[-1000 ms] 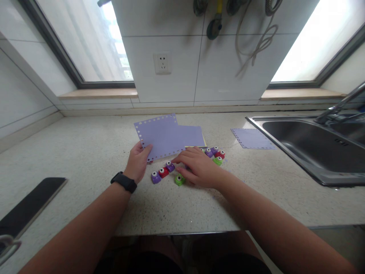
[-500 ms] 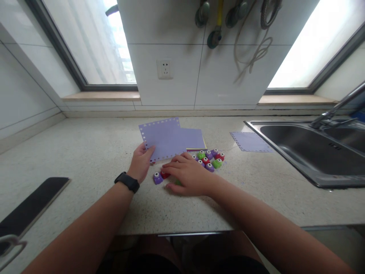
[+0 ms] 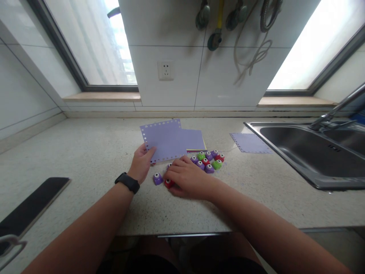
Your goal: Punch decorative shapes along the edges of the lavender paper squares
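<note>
My left hand (image 3: 142, 163) pinches the lower left edge of a purple sheet (image 3: 165, 140) with holes punched along its edges. The sheet is raised and tilted over a stack of purple paper (image 3: 194, 138) on the counter. My right hand (image 3: 188, 177) is curled low over the counter, its fingertips at a red punch (image 3: 169, 183); its palm side is hidden. Left of it stands a purple punch (image 3: 157, 178). Several purple, green (image 3: 217, 164) and red punches (image 3: 219, 157) cluster right of my right hand's knuckles.
Another punched purple sheet (image 3: 251, 143) lies by the steel sink (image 3: 288, 146) on the right. A black flat object (image 3: 34, 205) rests at the counter's left. A wall with a socket (image 3: 165, 70) and hanging pipes rises behind the counter (image 3: 99, 152).
My right hand's fingers have drawn together and curled. The red punch at its fingertips sits slightly nearer the counter's front edge. My left hand still holds the sheet.
</note>
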The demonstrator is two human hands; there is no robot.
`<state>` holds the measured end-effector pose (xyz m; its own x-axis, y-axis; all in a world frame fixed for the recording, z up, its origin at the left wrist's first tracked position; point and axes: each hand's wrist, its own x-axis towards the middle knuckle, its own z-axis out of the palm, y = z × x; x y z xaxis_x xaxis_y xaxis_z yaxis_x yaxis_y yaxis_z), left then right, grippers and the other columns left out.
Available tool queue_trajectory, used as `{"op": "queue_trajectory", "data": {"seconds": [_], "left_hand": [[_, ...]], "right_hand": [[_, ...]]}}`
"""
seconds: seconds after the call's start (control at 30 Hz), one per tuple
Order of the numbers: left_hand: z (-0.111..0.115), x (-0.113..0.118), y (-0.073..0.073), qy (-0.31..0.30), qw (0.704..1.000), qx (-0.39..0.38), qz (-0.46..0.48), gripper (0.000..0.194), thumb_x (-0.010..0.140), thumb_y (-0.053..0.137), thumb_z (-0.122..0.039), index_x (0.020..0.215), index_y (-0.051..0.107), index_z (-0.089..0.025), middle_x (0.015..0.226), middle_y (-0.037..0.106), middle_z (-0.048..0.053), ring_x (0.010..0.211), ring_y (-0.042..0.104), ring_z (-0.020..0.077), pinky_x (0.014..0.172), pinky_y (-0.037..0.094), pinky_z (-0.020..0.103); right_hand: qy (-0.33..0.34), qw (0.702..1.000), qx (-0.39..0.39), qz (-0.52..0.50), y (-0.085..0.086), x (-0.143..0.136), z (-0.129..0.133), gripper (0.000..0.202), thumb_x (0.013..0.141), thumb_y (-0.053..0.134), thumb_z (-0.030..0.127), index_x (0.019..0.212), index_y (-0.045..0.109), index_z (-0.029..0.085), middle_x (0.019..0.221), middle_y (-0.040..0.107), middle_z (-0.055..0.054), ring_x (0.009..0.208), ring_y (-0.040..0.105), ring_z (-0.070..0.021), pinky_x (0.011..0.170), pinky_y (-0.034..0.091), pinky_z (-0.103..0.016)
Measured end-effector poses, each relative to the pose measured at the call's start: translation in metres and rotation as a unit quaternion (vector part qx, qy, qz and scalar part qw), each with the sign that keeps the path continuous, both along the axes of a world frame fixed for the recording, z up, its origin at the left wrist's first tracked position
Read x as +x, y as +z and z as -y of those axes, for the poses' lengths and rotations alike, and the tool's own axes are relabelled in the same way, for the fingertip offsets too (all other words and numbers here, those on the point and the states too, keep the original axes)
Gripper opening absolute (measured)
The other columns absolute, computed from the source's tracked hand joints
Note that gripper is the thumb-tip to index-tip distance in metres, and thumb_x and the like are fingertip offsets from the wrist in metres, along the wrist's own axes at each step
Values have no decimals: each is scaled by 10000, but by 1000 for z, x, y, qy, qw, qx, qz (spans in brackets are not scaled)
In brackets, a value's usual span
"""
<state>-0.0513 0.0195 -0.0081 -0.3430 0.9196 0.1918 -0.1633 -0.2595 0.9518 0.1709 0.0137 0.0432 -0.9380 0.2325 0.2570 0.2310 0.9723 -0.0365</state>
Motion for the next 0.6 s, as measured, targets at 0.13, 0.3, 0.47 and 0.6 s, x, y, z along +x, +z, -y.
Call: {"op": "queue_trajectory", "data": {"seconds": [0.13,0.3,0.47,0.6], "left_hand": [[0,-1,-1,0,1000,-4,-2,376,828,795,-397,1141,743,-196,1048,790,72,845,732,231,757,575,357],[-1,-1,-1,-1,1000,0,-2,348,837,790,-380,1128,745,-196,1029,792,60,819,724,213,732,566,330],[-1,-1,-2,1,1000,-9,-13,381,833,786,-400,1153,745,-198,1018,791,65,755,705,206,653,542,312],[-1,-1,-2,2,1000,-10,-13,380,825,789,-401,1147,747,-205,993,791,56,724,697,200,644,543,314]], "right_hand": [[-5,1000,-10,-4,-2,2,-1,248,969,623,336,1163,675,191,1092,751,-96,1060,553,-284,948,314,-434],[-2,1000,-5,1,-3,2,-2,213,979,613,330,1113,694,186,1051,754,-90,1038,549,-277,940,310,-439],[2,1000,-5,0,-5,2,-3,190,978,619,321,1088,701,190,1024,755,-90,1013,553,-269,911,302,-427],[12,1000,-9,-6,-3,3,-4,173,986,614,316,1076,702,198,1008,751,-82,1011,565,-262,899,312,-419]]}}
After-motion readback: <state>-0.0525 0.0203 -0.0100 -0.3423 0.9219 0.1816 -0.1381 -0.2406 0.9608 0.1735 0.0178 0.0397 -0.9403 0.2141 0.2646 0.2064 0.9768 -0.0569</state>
